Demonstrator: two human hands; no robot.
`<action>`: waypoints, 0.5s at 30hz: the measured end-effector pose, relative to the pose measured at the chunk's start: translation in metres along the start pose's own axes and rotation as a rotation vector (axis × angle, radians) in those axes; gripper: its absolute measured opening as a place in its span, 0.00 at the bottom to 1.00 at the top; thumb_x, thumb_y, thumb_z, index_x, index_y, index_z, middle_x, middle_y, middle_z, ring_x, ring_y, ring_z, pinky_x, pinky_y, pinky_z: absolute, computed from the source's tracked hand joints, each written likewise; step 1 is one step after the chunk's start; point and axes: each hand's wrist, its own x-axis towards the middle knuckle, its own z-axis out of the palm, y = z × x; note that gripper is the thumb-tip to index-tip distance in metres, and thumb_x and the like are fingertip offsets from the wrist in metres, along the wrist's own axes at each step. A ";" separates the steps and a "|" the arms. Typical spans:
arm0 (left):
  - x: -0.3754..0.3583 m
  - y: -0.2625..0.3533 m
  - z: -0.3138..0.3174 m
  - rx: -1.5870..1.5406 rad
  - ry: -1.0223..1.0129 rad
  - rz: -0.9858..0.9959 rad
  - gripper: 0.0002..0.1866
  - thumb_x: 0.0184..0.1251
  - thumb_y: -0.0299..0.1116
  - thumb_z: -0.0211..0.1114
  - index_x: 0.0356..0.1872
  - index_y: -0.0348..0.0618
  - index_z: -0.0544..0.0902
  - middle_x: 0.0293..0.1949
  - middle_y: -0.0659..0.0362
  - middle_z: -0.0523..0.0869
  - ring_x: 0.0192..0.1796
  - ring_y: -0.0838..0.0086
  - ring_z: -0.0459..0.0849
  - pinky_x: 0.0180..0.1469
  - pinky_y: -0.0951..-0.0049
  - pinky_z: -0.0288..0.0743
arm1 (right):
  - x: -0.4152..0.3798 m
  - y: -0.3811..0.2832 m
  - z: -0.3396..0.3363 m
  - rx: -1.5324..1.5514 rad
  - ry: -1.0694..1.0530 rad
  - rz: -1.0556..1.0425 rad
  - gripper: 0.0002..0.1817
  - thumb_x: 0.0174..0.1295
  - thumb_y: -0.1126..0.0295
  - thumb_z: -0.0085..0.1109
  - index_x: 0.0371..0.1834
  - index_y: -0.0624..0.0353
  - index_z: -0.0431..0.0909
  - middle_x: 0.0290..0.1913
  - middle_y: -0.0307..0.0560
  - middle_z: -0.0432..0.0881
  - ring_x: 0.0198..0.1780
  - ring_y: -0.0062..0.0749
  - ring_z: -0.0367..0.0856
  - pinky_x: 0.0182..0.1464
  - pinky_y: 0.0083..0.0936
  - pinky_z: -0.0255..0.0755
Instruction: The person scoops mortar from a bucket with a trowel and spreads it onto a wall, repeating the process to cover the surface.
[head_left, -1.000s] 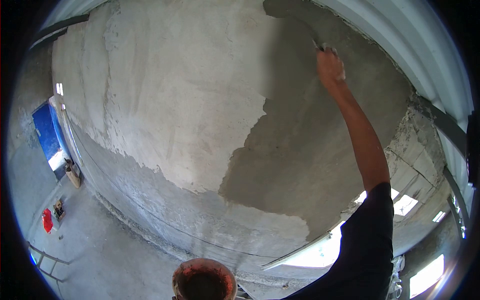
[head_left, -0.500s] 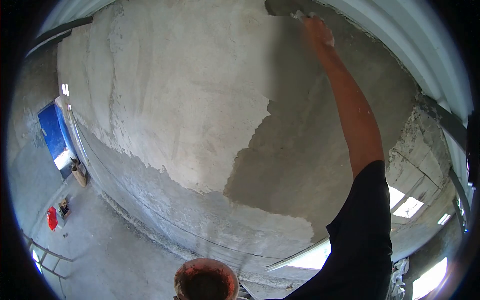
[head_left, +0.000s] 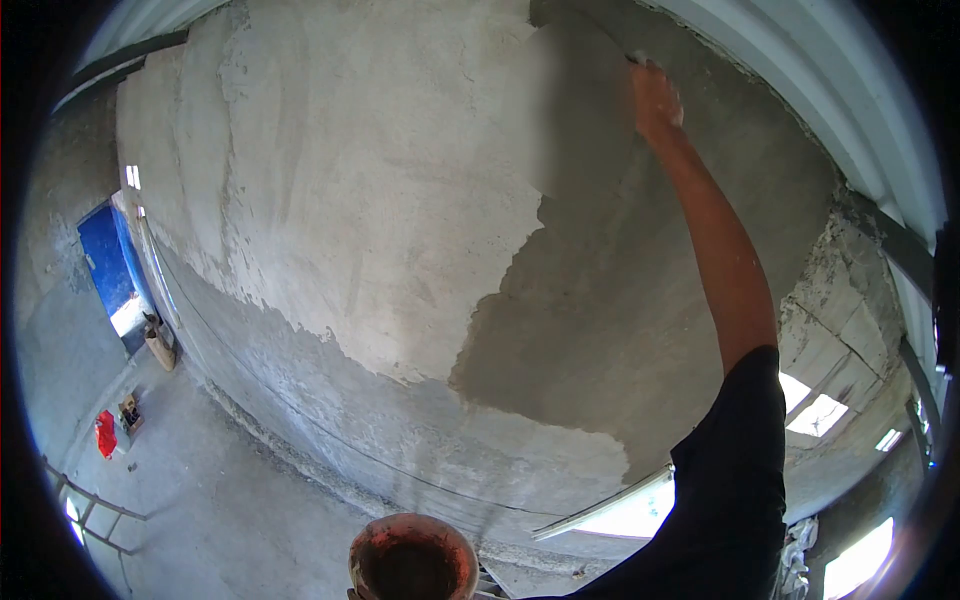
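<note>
My right hand (head_left: 657, 98) is closed around the handle of a trowel (head_left: 612, 42), high on the wall at the upper right. The trowel's thin blade lies near the dark, wet plaster (head_left: 590, 290). To its left, the paler dry wall (head_left: 380, 180) meets the plaster at a ragged edge. A round reddish bucket (head_left: 460, 548) with dark material inside stands at the bottom centre, below my outstretched arm. My left hand does not show.
A blue door (head_left: 105, 258) is on the far left. On the floor lie a red item (head_left: 105, 435) and a small box (head_left: 130, 412). A ladder (head_left: 95, 507) shows at the lower left. Metal roofing (head_left: 840, 90) curves above; a bright window opening (head_left: 630, 508) is low right.
My right hand has moved down and slightly right along the wall with the trowel, whose blade is now seen more edge-on.
</note>
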 end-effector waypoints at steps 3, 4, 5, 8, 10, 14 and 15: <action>-0.001 -0.011 0.006 0.039 0.010 0.022 0.07 0.64 0.35 0.55 0.33 0.42 0.74 0.26 0.58 0.73 0.25 0.62 0.75 0.25 0.64 0.69 | 0.007 0.005 0.008 -0.084 0.020 -0.007 0.18 0.60 0.68 0.51 0.54 0.38 0.73 0.46 0.51 0.75 0.47 0.51 0.76 0.46 0.42 0.73; 0.000 -0.015 0.010 0.051 0.013 0.030 0.07 0.64 0.35 0.55 0.33 0.42 0.74 0.26 0.58 0.73 0.25 0.62 0.75 0.25 0.64 0.69 | 0.006 0.006 0.011 -0.127 -0.023 0.006 0.18 0.60 0.68 0.52 0.54 0.39 0.73 0.45 0.52 0.75 0.47 0.51 0.76 0.46 0.42 0.74; 0.001 -0.017 0.013 0.061 0.014 0.039 0.07 0.64 0.35 0.54 0.33 0.42 0.74 0.26 0.58 0.73 0.25 0.62 0.75 0.25 0.64 0.69 | 0.001 0.007 0.014 -0.131 -0.023 0.008 0.18 0.60 0.68 0.52 0.54 0.39 0.73 0.45 0.52 0.75 0.47 0.51 0.76 0.46 0.42 0.74; 0.001 -0.028 0.023 0.093 0.022 0.058 0.07 0.64 0.34 0.54 0.33 0.42 0.74 0.26 0.57 0.73 0.25 0.62 0.75 0.25 0.64 0.69 | -0.025 0.003 0.017 -0.172 0.062 -0.149 0.18 0.58 0.69 0.52 0.53 0.41 0.74 0.44 0.54 0.75 0.47 0.52 0.76 0.46 0.43 0.74; -0.003 -0.037 0.027 0.116 0.027 0.062 0.07 0.64 0.34 0.54 0.32 0.42 0.74 0.26 0.57 0.73 0.25 0.62 0.75 0.25 0.64 0.69 | -0.045 0.000 0.013 -0.150 -0.157 -0.040 0.16 0.59 0.70 0.52 0.51 0.44 0.75 0.45 0.55 0.75 0.48 0.52 0.76 0.47 0.43 0.73; -0.004 -0.049 0.042 0.151 0.044 0.080 0.07 0.64 0.34 0.54 0.32 0.41 0.75 0.25 0.57 0.74 0.25 0.62 0.75 0.25 0.64 0.69 | -0.064 -0.016 -0.029 -0.043 -0.237 0.033 0.15 0.59 0.70 0.53 0.50 0.48 0.76 0.44 0.56 0.76 0.48 0.52 0.76 0.48 0.44 0.73; -0.002 -0.051 0.045 0.161 0.049 0.089 0.07 0.64 0.34 0.54 0.32 0.41 0.75 0.25 0.57 0.74 0.25 0.62 0.75 0.25 0.64 0.69 | -0.059 -0.015 -0.030 -0.070 -0.220 0.037 0.15 0.60 0.70 0.52 0.50 0.46 0.76 0.46 0.55 0.75 0.49 0.50 0.76 0.48 0.42 0.74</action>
